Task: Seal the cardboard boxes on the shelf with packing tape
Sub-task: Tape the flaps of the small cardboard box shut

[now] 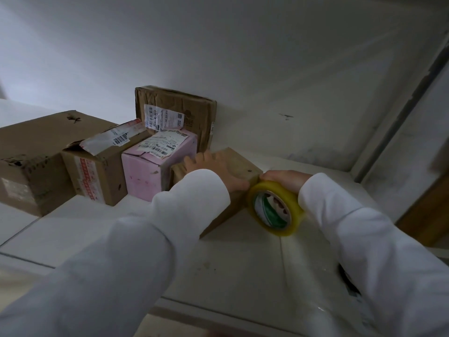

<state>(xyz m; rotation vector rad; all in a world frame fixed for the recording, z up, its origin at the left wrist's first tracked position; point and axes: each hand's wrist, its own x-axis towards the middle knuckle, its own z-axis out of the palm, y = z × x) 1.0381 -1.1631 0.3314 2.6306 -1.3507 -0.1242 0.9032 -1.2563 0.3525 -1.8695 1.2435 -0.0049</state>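
On the pink box (158, 164) you can read part of its white shipping label (165, 144): "507-P8", upside down from where you stand (the smaller print beside it is too blurred). The labels on the upright brown box (179, 110) and the taped brown box (97, 166) show you barcodes only, no legible words.

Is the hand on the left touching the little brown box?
Touching. The head view shows the left hand lying flat on top of the small cardboard box, fingers spread across its lid.
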